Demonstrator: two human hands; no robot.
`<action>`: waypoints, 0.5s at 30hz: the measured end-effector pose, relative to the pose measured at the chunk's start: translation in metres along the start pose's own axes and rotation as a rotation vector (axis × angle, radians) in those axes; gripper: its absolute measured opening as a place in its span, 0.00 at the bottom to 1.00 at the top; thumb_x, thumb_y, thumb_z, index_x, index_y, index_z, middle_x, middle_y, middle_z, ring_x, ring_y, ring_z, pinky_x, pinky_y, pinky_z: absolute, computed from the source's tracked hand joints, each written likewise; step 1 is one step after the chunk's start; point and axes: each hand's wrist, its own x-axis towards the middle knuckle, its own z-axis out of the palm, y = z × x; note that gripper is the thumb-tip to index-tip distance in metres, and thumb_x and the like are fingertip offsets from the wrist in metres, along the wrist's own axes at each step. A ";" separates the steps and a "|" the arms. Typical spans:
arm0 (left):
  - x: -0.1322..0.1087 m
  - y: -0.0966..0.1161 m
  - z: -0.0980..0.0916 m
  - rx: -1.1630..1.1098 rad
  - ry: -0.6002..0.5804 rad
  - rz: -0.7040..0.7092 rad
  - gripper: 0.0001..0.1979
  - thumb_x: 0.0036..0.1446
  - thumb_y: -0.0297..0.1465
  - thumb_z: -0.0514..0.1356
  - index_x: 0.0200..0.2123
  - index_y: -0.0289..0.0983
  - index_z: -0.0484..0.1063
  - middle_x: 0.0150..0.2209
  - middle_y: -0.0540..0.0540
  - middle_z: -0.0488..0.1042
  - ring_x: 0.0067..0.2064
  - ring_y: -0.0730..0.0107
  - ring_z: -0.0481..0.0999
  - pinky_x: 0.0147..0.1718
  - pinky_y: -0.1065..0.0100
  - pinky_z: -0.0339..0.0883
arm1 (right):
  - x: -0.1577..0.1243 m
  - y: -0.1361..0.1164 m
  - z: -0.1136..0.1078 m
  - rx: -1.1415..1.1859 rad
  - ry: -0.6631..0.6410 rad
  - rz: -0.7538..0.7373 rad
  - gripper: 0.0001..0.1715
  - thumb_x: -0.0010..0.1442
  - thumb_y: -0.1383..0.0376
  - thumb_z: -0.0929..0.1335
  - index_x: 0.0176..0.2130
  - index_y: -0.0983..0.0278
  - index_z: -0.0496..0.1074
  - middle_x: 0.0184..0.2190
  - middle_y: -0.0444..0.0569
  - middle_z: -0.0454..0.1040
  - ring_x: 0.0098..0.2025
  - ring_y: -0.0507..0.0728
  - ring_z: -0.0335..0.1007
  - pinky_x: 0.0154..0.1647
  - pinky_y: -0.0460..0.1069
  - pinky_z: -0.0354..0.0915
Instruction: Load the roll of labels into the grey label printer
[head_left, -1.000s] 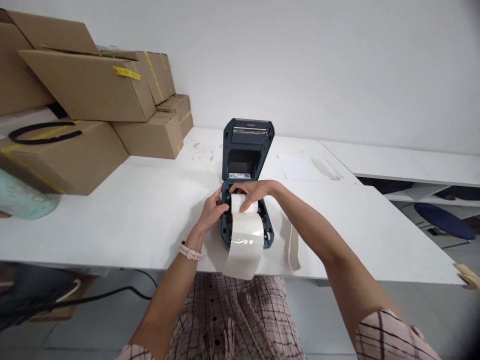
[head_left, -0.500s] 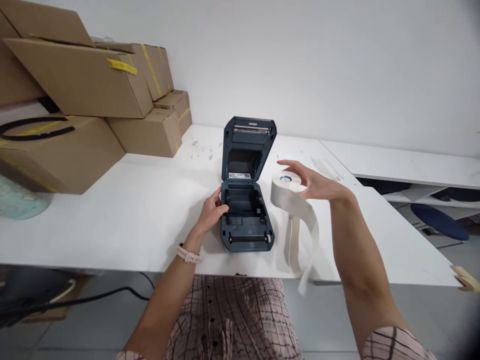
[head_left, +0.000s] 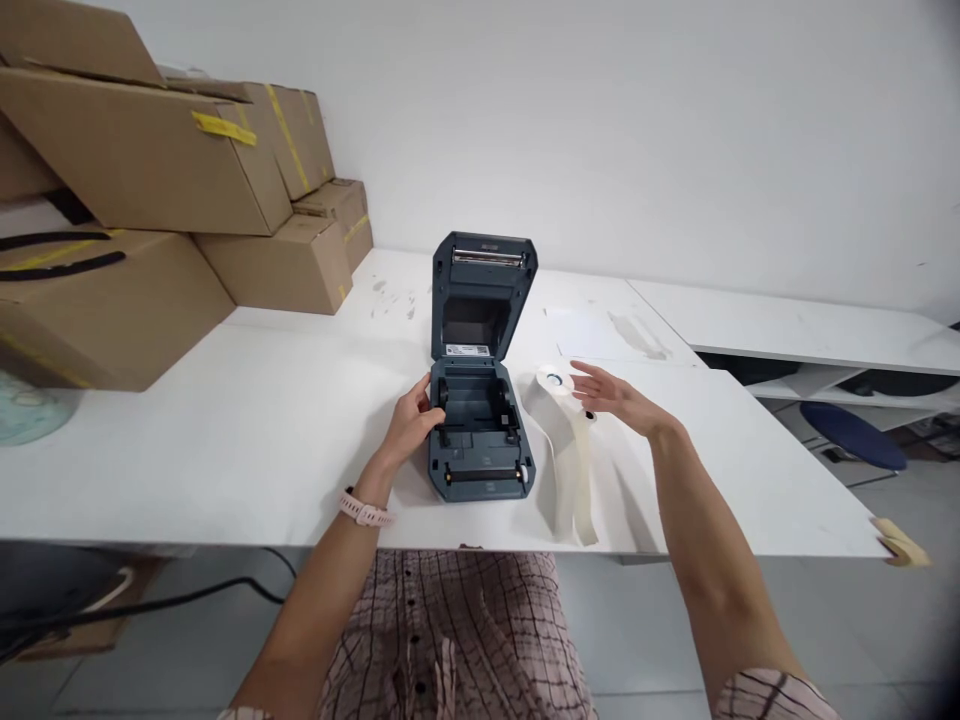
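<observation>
A dark grey label printer [head_left: 480,450] stands on the white table with its lid [head_left: 484,270] raised, its inner bay showing no roll. My left hand [head_left: 409,425] grips the printer's left edge, thumb over the rim and fingers along the outer side. To the right of the printer sits a white label roll [head_left: 553,381], its loose strip [head_left: 583,490] trailing toward the table's front edge. Fingers stretched out and apart, my right hand [head_left: 615,395] is just right of the roll and holds nothing. A small dark round spot shows below this hand; I cannot make out what it is.
Cardboard boxes [head_left: 135,150] with yellow tape are stacked at the left. A white sheet [head_left: 589,333] lies behind the roll. At the right are a low shelf [head_left: 825,385] and a blue stool [head_left: 851,437]. Black cables [head_left: 180,597] run below the table at the left.
My right hand has lowered the label roll beside the printer and let go of it, fingers now spread. The left hand stays on the printer. The view has shifted slightly.
</observation>
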 end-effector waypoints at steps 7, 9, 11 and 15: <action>-0.002 0.000 0.001 -0.027 -0.014 0.012 0.43 0.44 0.26 0.61 0.68 0.36 0.68 0.32 0.51 0.73 0.33 0.68 0.69 0.33 0.68 0.62 | -0.041 0.031 0.023 0.011 -0.100 0.032 0.40 0.56 0.50 0.77 0.63 0.58 0.70 0.59 0.56 0.78 0.53 0.65 0.77 0.57 0.62 0.72; -0.002 0.000 0.002 -0.028 0.002 0.015 0.42 0.44 0.26 0.61 0.67 0.36 0.70 0.31 0.51 0.72 0.33 0.68 0.68 0.32 0.68 0.62 | -0.045 0.032 0.034 0.057 -0.031 0.030 0.33 0.56 0.48 0.77 0.55 0.60 0.75 0.47 0.53 0.82 0.45 0.64 0.78 0.52 0.61 0.74; -0.002 0.000 0.002 -0.034 0.015 0.011 0.42 0.43 0.26 0.61 0.67 0.36 0.69 0.30 0.52 0.71 0.32 0.68 0.67 0.32 0.68 0.61 | -0.050 0.024 0.036 0.152 0.070 -0.053 0.27 0.56 0.45 0.76 0.47 0.58 0.76 0.39 0.51 0.81 0.43 0.65 0.79 0.52 0.63 0.73; -0.001 0.000 0.003 -0.019 0.025 0.018 0.43 0.43 0.27 0.62 0.67 0.36 0.69 0.26 0.54 0.66 0.30 0.70 0.64 0.31 0.68 0.59 | -0.056 -0.030 0.029 0.227 0.084 -0.371 0.31 0.52 0.37 0.75 0.45 0.54 0.74 0.33 0.48 0.77 0.37 0.64 0.78 0.54 0.65 0.73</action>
